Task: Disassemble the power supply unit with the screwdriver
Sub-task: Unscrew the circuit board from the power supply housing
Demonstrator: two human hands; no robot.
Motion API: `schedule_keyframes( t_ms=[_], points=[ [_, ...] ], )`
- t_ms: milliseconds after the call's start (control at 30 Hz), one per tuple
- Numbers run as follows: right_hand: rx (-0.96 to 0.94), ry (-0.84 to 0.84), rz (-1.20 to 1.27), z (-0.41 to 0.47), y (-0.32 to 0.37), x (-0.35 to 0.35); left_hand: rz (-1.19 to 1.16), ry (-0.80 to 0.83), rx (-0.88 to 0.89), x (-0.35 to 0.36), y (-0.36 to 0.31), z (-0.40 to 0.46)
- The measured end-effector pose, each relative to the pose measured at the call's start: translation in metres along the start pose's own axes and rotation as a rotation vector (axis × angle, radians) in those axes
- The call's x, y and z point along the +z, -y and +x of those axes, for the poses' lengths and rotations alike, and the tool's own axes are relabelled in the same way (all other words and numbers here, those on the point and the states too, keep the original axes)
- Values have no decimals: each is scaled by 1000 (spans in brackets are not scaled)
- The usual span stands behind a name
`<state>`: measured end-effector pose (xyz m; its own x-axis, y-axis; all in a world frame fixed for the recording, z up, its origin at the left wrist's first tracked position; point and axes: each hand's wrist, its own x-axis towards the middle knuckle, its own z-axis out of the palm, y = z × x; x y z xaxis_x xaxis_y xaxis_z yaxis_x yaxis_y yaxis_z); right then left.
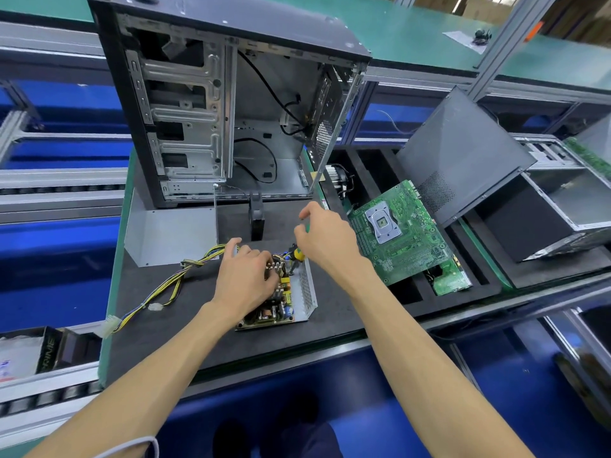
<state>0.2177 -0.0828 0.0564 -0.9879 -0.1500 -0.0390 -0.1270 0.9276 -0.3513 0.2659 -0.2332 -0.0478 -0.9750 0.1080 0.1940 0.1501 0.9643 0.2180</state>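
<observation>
Two hands at work on the opened power supply (291, 292), which lies on the dark mat (330, 325) at the front of the bench, lid off, circuit board exposed, its cable bundle (172, 282) trailing left. Left hand (246, 279) presses down on the board parts, fingers curled over them. Right hand (325, 238) grasps the screwdriver (299, 254) from above; handle mostly hidden, shaft pointing down at the far corner of the board. Tip not visible.

Judgement: a board screw is being worked. Keep the shaft upright over the screw, push down while turning, and hold the unit flat so it cannot rotate. Keep left fingers off the big capacitors; stray charge is possible. Open computer case (224, 104) stands behind, motherboard (403, 233) to the right.
</observation>
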Motion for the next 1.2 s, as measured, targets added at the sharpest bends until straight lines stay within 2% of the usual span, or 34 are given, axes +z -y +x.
schedule_keyframes(
  t_ms=[133, 267, 433, 567, 700, 900, 1067, 1200],
  points=[
    [-64, 67, -29, -1, 6, -2, 5, 2, 2, -1, 0, -1],
    [51, 91, -127, 8, 4, -9, 5, 10, -3, -1, 0, -1],
    [-85, 158, -151, 3, 10, -10, -2, 11, 0, -2, 0, -1],
    [7, 129, -162, 8, 8, -11, 3, 17, -3, -2, 0, 0],
    [-61, 184, -189, 7, 11, -11, -9, 11, -4, -2, 0, 0],
    [13, 69, -116, 9, 4, -4, -14, 7, -1, -2, 0, 0],
    [-83, 125, -137, 5, 6, -5, -11, -1, 2, -1, 0, 0],
    [24, 101, -187, 10, 2, -7, -8, 4, 2, -2, 0, 0]
  ],
)
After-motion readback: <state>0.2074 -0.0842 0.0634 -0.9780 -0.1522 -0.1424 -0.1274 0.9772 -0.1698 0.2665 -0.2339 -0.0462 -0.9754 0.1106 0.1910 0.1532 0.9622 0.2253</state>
